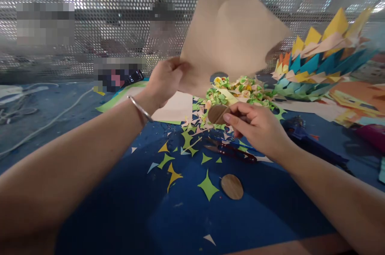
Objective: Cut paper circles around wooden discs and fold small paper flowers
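Note:
My left hand pinches the left edge of a large tan sheet of paper, held up and tilted above the table. A round hole shows near the sheet's lower edge, and its right edge has a curved notch. Between the thumb and fingers of my right hand is a brown wood-patterned disc. A second disc of the same look lies on the blue table. Dark-handled scissors lie just below my right hand, partly hidden by it.
Green and yellow paper scraps litter the blue table. Behind my right hand is a pile of curled paper flowers. A layered folded-paper piece stands at right, near a blue glue gun. A phone rests at back left.

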### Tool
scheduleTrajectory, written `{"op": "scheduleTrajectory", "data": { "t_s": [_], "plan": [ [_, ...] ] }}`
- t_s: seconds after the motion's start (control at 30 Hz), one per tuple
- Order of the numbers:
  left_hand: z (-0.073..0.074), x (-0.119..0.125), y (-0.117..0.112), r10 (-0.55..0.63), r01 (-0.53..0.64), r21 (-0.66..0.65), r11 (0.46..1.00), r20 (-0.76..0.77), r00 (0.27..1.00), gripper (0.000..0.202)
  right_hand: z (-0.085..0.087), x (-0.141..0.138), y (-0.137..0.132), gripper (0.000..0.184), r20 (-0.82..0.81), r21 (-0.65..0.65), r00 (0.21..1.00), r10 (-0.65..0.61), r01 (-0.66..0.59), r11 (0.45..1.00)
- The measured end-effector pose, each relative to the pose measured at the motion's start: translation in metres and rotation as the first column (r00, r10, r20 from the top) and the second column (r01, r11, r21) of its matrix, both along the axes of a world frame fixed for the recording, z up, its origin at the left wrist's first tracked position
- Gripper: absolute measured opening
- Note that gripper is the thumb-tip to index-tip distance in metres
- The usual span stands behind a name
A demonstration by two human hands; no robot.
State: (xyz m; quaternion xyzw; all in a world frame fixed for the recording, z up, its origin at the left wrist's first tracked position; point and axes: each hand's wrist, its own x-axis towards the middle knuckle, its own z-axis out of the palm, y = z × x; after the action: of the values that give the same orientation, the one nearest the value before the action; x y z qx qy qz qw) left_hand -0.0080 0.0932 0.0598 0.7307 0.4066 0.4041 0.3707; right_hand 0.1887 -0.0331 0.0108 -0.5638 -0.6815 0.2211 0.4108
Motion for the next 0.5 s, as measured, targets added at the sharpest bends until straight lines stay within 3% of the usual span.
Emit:
{"op": "scheduleTrajectory", "data": {
  "t_s": [0.03,0.13,0.33,0.5],
  "plan": [
    [-0.003,-0.002,-0.007,-0.086,0.095,-0.048,0.994,0.168,0.982,0.030,0.001,0.000,0.000,0.021,-0.034,-0.002,0.999,-0.004,0.004,1.000],
    [-0.017,-0.012,-0.025,-0.141,0.173,-0.110,0.979,0.252,0.957,0.020,0.003,-0.001,0.000,0.021,-0.135,-0.023,0.991,-0.018,0.015,1.000],
    [-0.036,-0.026,-0.038,-0.116,0.177,-0.286,0.942,0.219,0.969,0.014,-0.001,-0.006,0.001,0.025,-0.273,-0.105,0.962,-0.010,-0.020,0.994],
    [-0.045,-0.026,-0.030,-0.132,0.197,-0.265,0.944,0.244,0.961,0.015,-0.003,-0.003,0.003,0.024,-0.357,-0.094,0.933,-0.047,0.014,0.995]
  ]
}}
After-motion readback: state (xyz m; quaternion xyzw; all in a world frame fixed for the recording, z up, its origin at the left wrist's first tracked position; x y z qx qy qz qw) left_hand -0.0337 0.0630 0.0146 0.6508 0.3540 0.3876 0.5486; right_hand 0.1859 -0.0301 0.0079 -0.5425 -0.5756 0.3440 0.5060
